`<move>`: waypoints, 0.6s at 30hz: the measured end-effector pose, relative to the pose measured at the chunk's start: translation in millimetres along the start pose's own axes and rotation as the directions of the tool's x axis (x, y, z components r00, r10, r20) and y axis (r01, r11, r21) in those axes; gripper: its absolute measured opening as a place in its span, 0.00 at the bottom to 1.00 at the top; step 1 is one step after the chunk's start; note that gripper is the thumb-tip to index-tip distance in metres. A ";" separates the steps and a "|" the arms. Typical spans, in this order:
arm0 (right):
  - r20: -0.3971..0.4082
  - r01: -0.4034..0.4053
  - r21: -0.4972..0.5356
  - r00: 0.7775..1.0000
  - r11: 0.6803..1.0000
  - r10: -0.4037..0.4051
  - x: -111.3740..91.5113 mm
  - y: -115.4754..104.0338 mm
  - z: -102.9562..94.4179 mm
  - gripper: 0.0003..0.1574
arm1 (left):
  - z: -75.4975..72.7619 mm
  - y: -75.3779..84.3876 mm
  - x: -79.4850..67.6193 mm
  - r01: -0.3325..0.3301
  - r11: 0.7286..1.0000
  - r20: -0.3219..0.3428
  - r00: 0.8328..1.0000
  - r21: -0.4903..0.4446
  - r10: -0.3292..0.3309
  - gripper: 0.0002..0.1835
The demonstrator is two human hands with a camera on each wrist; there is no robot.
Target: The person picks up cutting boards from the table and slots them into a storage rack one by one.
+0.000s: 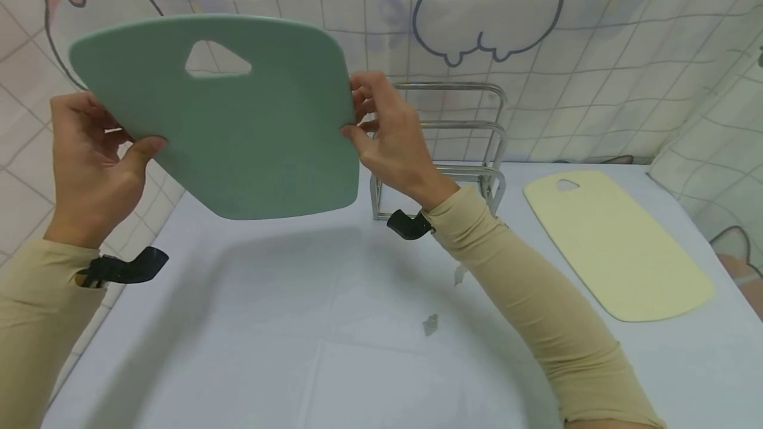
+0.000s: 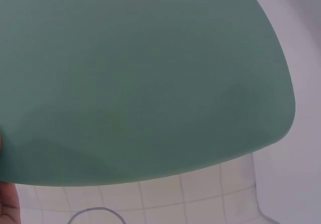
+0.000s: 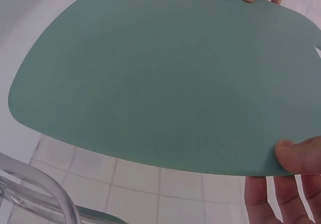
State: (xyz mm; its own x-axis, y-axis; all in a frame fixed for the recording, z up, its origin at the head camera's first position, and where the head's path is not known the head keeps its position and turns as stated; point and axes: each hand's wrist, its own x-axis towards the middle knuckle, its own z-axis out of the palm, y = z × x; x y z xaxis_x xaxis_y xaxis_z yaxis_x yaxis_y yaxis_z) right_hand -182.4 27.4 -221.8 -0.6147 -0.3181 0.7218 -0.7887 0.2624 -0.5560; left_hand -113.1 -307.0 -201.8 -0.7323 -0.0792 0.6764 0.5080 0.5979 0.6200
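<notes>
A green cutting board (image 1: 262,131) with a cut-out handle hole near its top edge is held up, tilted, above the table. At its left edge my left hand (image 1: 98,167) pinches it, thumb on the near face and fingers behind. My right hand (image 1: 390,138) pinches the opposite edge in the same way, in front of the metal rack. Seen from the right wrist, the right thumb (image 3: 301,156) lies on the board's face with the fingers beneath. The board's broad face (image 2: 150,83) fills most of the left wrist view.
A shiny metal wire rack (image 1: 495,128) stands at the back of the white-covered table (image 1: 286,363), partly behind the right hand. A pale yellow cutting board (image 1: 620,250) lies flat on the right. Behind the table hangs a checked curtain (image 1: 369,12) with cartoon animals.
</notes>
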 end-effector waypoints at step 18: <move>0.013 0.000 -0.033 1.000 0.999 0.000 14.6 5.3 -6.3 0.27 | 4.3 -2.3 13.1 -0.012 0.999 -0.021 1.000 0.032 0.013 0.28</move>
State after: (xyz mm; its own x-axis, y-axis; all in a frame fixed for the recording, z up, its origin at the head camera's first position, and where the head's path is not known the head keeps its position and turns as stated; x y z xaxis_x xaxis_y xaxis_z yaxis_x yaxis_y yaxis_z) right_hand -195.6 30.0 -211.6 -0.6148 -0.3297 0.7165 -0.7881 0.2920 -0.5419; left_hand -125.8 -306.0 -196.1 -0.7161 -0.0878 0.6925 0.5021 0.6244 0.5983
